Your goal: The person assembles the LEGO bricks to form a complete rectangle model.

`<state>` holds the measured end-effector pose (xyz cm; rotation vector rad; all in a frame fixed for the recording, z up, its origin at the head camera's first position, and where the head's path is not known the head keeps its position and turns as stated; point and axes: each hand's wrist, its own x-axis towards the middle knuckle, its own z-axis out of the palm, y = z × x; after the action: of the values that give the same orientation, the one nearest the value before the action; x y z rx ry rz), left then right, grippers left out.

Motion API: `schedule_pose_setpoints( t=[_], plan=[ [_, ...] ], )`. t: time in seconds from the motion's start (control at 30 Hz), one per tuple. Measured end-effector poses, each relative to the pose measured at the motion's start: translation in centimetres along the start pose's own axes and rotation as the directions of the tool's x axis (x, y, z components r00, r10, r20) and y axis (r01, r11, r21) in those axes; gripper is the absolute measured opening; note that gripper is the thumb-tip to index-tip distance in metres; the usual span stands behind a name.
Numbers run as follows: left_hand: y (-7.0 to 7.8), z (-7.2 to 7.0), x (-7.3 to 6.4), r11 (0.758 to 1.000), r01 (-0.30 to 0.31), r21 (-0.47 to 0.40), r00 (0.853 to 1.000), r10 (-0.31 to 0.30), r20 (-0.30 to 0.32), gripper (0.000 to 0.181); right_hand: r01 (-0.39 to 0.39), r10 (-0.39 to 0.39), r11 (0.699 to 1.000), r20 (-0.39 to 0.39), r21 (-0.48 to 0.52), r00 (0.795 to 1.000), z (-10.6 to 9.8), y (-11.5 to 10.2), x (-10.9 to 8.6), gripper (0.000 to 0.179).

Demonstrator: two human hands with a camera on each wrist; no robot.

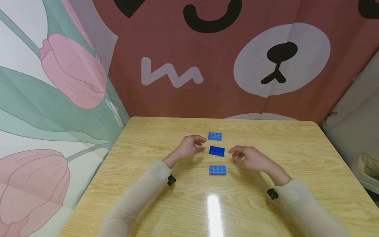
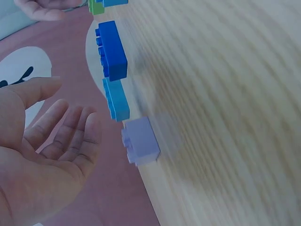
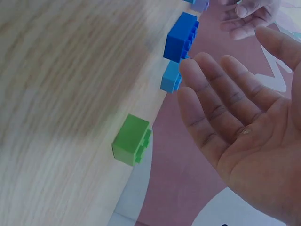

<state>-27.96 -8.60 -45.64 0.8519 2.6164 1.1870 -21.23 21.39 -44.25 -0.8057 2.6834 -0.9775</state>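
My left hand (image 1: 190,146) hovers left of a dark blue brick (image 1: 217,151), its fingers loosely bent and apart from it. On the brick's other side is my right hand (image 1: 250,158), likewise relaxed and holding nothing. One lighter blue brick (image 1: 214,136) lies behind the dark one, and another lighter blue brick (image 1: 217,170) lies in front. A lavender brick (image 2: 142,140) stands near the left hand's fingers, mostly covered by that hand in the head view. Near the right hand is a green brick (image 3: 131,140), which the head view does not show.
The bricks stand studs up on a wood-grain table (image 1: 165,204). A brown cloth with a bear print (image 1: 165,102) hangs behind the far edge, and a tulip-print cloth (image 1: 53,125) hangs along the left. Light reflects off the table's front part.
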Motion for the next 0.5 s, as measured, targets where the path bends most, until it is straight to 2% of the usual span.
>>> schedule_pose_setpoints(
  t=[0.27,0.5],
  plan=[
    [0.1,1.0,0.3,1.0,0.011,0.005,1.0,-0.011,-0.009,0.034,0.01,-0.01,1.0,0.006,0.018,1.0,0.8,0.0,0.2,0.035],
    [0.4,1.8,0.2,0.998,0.067,-0.002,0.998,-0.067,0.0,0.032,-0.024,0.024,0.999,0.02,0.041,1.0,1.3,0.0,0.5,0.032]
  ],
)
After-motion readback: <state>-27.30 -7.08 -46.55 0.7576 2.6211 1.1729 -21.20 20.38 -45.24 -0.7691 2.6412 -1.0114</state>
